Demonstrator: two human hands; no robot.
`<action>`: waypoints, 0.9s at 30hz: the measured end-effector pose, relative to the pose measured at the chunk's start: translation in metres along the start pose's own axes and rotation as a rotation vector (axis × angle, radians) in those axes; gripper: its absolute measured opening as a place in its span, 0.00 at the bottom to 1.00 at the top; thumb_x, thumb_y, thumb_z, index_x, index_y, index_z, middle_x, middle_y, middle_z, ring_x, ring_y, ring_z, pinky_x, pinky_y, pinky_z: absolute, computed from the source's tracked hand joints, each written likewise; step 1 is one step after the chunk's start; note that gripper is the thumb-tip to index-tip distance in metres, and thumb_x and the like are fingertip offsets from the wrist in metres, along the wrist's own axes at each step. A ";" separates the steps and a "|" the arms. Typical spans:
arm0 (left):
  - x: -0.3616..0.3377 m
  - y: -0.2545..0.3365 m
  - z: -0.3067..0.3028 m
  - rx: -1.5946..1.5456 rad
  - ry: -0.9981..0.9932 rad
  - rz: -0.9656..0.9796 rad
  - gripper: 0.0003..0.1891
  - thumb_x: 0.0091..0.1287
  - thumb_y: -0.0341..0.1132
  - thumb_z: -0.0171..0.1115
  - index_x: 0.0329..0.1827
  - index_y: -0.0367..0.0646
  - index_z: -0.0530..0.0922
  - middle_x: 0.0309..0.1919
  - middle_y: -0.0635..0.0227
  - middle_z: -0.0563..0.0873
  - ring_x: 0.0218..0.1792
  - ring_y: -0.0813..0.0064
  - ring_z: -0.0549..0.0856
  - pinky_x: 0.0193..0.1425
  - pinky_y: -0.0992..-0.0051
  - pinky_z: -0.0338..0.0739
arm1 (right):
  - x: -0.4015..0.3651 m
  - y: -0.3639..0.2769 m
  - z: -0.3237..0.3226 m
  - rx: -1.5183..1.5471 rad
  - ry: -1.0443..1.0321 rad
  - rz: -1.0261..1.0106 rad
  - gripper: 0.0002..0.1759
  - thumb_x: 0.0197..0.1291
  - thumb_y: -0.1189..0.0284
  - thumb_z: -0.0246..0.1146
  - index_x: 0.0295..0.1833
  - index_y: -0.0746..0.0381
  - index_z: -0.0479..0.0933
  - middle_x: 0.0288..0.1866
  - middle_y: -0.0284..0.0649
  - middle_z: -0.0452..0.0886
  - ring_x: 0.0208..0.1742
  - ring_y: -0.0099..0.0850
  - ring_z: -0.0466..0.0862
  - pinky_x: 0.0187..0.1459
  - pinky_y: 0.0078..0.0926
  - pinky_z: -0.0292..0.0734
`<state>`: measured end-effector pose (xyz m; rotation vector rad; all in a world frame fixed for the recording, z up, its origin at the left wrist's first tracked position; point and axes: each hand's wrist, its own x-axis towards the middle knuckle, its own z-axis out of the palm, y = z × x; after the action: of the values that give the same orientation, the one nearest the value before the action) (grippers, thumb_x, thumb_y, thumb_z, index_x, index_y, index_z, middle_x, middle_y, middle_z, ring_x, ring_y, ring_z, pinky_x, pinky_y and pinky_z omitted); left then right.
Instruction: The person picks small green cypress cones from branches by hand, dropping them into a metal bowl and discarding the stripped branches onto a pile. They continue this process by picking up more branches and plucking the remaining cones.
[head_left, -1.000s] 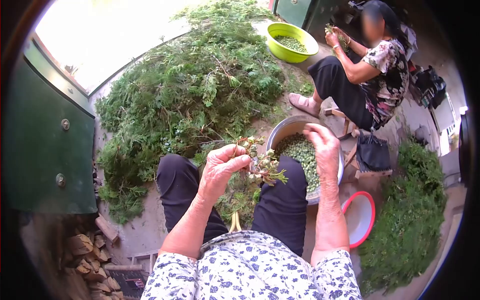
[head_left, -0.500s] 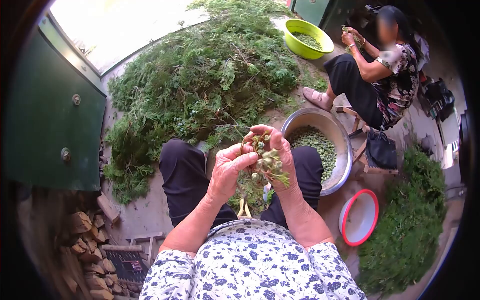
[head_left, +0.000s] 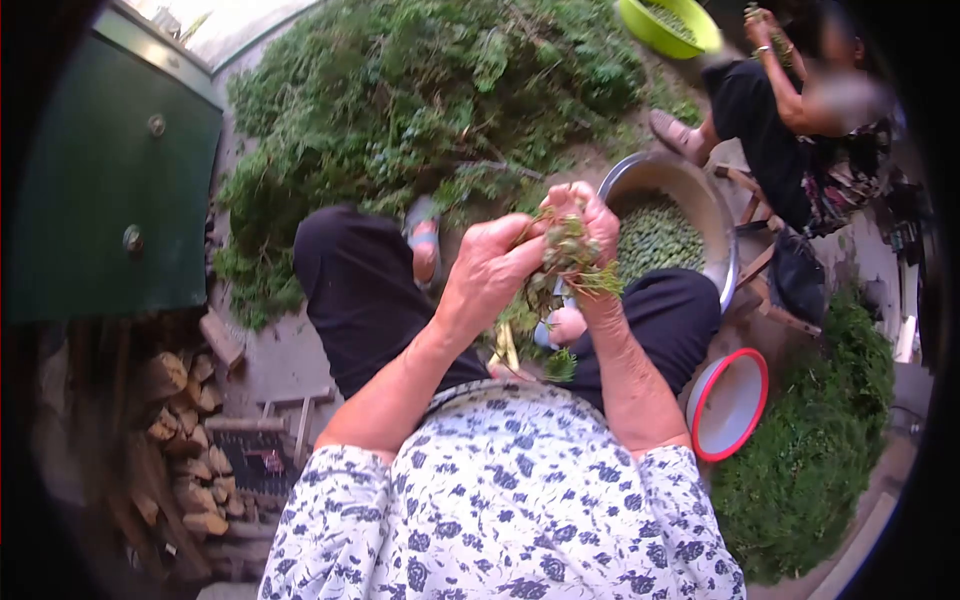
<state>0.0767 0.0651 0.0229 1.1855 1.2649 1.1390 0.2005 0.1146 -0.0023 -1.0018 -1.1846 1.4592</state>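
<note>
1. You held a sprig (head_left: 572, 258) of scaly green leaves and pale knobbly cones above your lap, just beside the near rim of the metal basin (head_left: 705, 200).
2. Your left hand (head_left: 495, 265) pinched its stem between thumb and fingers. Your right hand (head_left: 592, 215) was curled over its top.
3. The basin, holding green cones, stood on the bare ground by your right knee, with a red-rimmed bowl (head_left: 730, 405) nearer you.
4. A heap of cut branches (head_left: 420, 90) covered the ground's far side. A green door (head_left: 110, 190) and stacked firewood (head_left: 175, 410) lined its left edge. Another person (head_left: 790, 120) sat at its far right corner.
</note>
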 end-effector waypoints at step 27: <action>0.038 0.032 -0.127 -1.004 -0.256 0.556 0.11 0.63 0.37 0.56 0.22 0.46 0.77 0.11 0.79 0.69 0.20 0.83 0.65 0.35 0.77 0.60 | 0.032 -0.002 -0.175 -0.475 0.455 -0.017 0.15 0.63 0.63 0.60 0.46 0.64 0.75 0.22 0.28 0.69 0.18 0.15 0.64 0.19 0.13 0.61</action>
<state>-0.0486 0.1059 0.0569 0.8442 0.0526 1.6631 0.3638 0.1780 -0.0338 -1.5453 -1.2105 0.8739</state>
